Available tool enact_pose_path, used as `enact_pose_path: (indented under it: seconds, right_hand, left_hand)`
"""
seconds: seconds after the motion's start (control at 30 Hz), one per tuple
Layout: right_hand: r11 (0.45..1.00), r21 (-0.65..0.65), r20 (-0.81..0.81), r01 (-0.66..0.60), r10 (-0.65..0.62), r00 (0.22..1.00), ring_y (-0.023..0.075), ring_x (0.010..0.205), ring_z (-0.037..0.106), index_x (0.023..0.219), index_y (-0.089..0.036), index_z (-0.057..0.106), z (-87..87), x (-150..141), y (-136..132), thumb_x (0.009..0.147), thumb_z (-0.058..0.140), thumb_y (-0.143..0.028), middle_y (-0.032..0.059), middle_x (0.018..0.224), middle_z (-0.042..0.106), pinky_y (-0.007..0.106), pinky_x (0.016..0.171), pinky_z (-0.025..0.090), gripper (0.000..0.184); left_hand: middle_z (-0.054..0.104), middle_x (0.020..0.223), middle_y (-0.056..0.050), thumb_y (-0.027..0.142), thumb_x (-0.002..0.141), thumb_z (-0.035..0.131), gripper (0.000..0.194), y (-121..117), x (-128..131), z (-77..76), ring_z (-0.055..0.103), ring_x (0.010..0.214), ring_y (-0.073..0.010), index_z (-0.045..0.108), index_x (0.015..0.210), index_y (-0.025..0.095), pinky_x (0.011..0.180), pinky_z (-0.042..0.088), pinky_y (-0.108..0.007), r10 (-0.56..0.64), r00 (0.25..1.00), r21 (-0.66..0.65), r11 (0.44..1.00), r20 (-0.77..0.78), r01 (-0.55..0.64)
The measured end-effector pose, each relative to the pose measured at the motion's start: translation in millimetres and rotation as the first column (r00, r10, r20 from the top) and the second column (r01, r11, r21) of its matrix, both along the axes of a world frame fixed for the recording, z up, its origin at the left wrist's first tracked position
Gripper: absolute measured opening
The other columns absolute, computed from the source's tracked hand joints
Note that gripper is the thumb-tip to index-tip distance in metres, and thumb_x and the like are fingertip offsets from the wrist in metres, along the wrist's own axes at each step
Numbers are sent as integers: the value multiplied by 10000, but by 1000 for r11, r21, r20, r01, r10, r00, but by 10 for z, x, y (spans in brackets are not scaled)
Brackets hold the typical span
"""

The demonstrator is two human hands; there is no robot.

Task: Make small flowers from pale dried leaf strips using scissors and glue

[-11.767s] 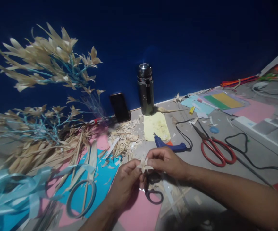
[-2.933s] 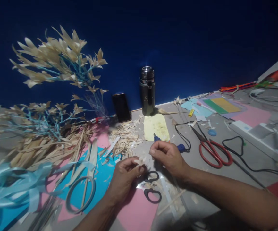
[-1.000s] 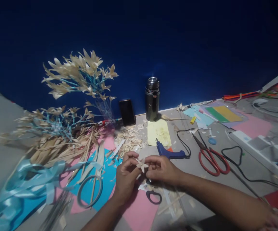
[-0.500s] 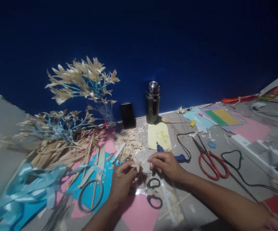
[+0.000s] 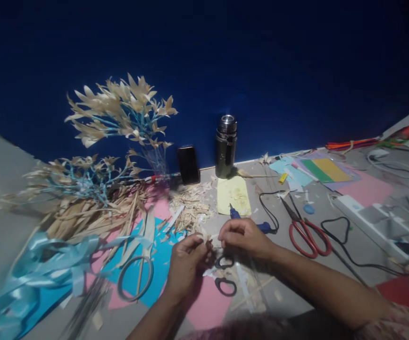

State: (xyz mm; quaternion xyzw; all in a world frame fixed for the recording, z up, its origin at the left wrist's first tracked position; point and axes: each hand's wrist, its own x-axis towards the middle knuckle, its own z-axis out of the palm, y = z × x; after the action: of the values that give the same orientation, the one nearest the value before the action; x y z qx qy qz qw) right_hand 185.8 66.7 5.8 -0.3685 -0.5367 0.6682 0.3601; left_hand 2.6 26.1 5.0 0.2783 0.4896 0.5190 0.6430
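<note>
Pinched in my left hand (image 5: 186,262) is a small pale flower (image 5: 204,232) that looks made of dried husk, partly hidden by the fingers. My right hand (image 5: 245,238) is closed just to its right, thumb and fingertips together at a thin, wire-like stem (image 5: 217,247) between the hands. Black-handled scissors (image 5: 225,286) lie below my hands. Past my right hand rests a blue glue gun (image 5: 235,214), its nozzle on a stained yellow sheet (image 5: 230,191).
Red-handled scissors (image 5: 308,239) and a white power strip (image 5: 360,215) lie to the right, with loose cables. At the back stand a flask (image 5: 225,156), a phone (image 5: 188,165) and a husk-flower bouquet (image 5: 126,111). Light-blue ribbon (image 5: 48,264) and a tape roll (image 5: 121,285) are left.
The flower has turned and sits lower in my left fingers, with less of it showing. Both hands have shifted slightly, and the camera view has tilted a little.
</note>
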Motion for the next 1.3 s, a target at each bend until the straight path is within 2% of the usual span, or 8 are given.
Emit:
enact_pose_path:
  seconds: [0.17,0.37,0.53,0.77,1.0,1.13,1.23,1.3]
  right_hand:
    - [989,-149,-29,-2,-3,1000,50,463,399,722,-118,691,41,-23,27,737,821,-505,0,616,657,199,469,263,408]
    - [978,-201,22,51,-47,999,109,562,567,700,-133,661,11,-114,-47,696,840,-423,2,619,658,230,569,416,341]
    - [985,-121,103,126,-113,988,108,577,554,709,-148,627,-51,-246,-187,772,750,-426,3,651,646,233,570,419,310]
    - [956,50,217,290,-294,931,142,615,600,729,-184,575,-93,-446,-394,840,653,-368,-3,659,626,239,564,471,228]
    - [924,231,261,305,-361,895,158,567,620,781,-207,561,-160,-474,-451,948,545,-318,13,646,664,259,571,486,201]
    - [774,590,365,230,-510,779,159,607,600,793,-207,601,-132,-438,-452,924,548,-208,28,701,669,261,593,429,141]
    - [594,796,356,118,-616,703,161,610,588,798,-209,602,-108,-440,-452,942,518,-159,32,693,658,274,596,389,174]
    - [514,856,348,57,-654,671,168,616,589,796,-208,594,-103,-453,-455,976,493,-158,41,692,659,286,606,380,212]
  left_hand:
    - [637,537,-15,368,611,931,347,-47,51,-143,527,492,-97,678,610,130,502,374,-208,-63,998,-15,998,30,63]
    - [664,587,-28,295,612,939,314,-70,96,-174,554,552,-95,676,619,124,557,416,-198,-50,977,-62,996,209,64]
    - [670,643,-30,205,564,964,340,-87,108,-226,529,540,-69,651,663,117,545,424,-183,49,917,-166,986,396,19]
    - [542,617,53,208,593,951,384,-103,126,-302,484,528,-53,583,687,151,516,411,-168,97,864,-204,979,495,7]
    - [585,573,13,230,762,828,166,-96,75,-215,516,542,-88,697,740,130,553,424,-200,-35,948,-34,998,317,49]
    - [708,771,-12,194,681,871,419,-128,57,-197,590,592,-96,730,1075,173,624,479,-220,38,965,-88,996,260,-16]
    - [722,802,-10,211,681,888,423,-159,51,-204,641,655,-118,710,1065,206,674,507,-236,53,960,-66,997,274,-37]
    - [725,787,-6,212,693,887,389,-172,48,-207,653,668,-124,710,1039,215,674,510,-233,45,952,-37,999,304,-35]
